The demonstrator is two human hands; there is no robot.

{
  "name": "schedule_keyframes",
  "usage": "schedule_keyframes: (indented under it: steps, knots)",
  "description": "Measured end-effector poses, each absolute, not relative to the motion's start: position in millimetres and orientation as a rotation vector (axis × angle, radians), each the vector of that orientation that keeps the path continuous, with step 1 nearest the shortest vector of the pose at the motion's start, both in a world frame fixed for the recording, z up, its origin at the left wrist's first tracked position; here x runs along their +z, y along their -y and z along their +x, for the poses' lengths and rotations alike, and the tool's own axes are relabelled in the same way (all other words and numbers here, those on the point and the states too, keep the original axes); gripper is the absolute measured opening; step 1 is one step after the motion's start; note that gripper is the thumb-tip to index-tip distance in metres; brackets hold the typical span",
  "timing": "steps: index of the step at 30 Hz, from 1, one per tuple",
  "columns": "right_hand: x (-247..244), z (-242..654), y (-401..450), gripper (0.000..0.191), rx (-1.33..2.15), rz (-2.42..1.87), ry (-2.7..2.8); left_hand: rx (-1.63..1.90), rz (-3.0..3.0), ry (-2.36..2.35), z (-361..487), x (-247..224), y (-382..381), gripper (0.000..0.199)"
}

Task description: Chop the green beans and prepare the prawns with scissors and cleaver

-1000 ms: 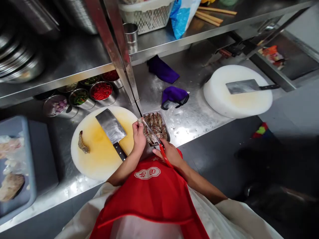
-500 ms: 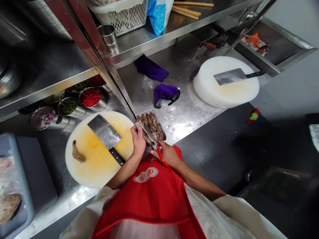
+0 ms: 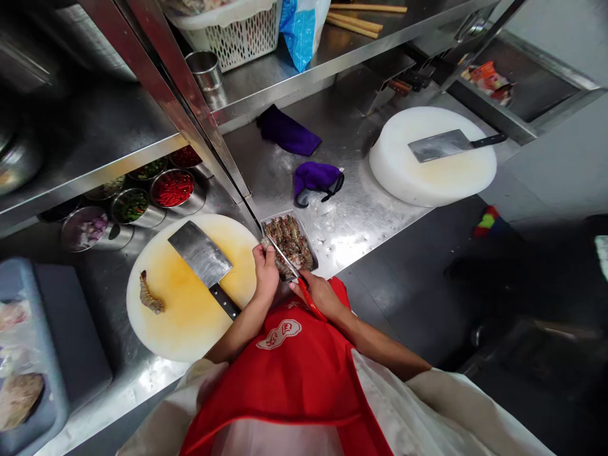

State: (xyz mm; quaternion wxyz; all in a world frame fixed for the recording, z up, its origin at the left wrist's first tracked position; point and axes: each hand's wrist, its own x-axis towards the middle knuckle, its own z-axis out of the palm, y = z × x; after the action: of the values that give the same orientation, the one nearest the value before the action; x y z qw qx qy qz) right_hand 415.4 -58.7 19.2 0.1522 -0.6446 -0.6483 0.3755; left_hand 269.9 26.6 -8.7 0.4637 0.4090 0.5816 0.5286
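Note:
My right hand (image 3: 319, 292) is closed around the red handles of a pair of scissors (image 3: 304, 288), whose blades point up and left. A shrimp (image 3: 265, 242), mostly covered by the fingers, is pinched in my left hand (image 3: 266, 269), and the scissor tips reach it. Both hands are at the near left side of a tray of shrimp (image 3: 292, 240). To the left, another shrimp (image 3: 151, 294) lies on a round white cutting board (image 3: 175, 329), beside a cleaver (image 3: 202, 253) with a black handle.
Metal containers of red chillies (image 3: 173, 188) and chopped onion (image 3: 90, 231) stand behind the board. A grey bin (image 3: 71, 323) is at left. Purple cloth pieces (image 3: 311, 180) lie beyond the tray. A second cutting board (image 3: 437, 183) bears another cleaver (image 3: 441, 145). A shelf post (image 3: 209, 136) rises nearby.
The whole view has shifted very slightly. Both hands keep their hold, with the scissor blades still at the shrimp in my left hand.

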Motion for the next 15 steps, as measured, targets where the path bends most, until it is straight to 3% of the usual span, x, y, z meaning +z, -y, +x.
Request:
schedule_keyframes:
  steps: [8, 15]
  knots:
    - [12, 431, 58, 0.034, 1.19, -1.831, 1.808, 1.268, 0.749, -1.344, 278, -25, -33, 0.027]
    - [0, 445, 62, 0.042, 1.425, -1.68, 1.422, 1.188, 0.259, -1.154, 282, -20, -35, 0.027]
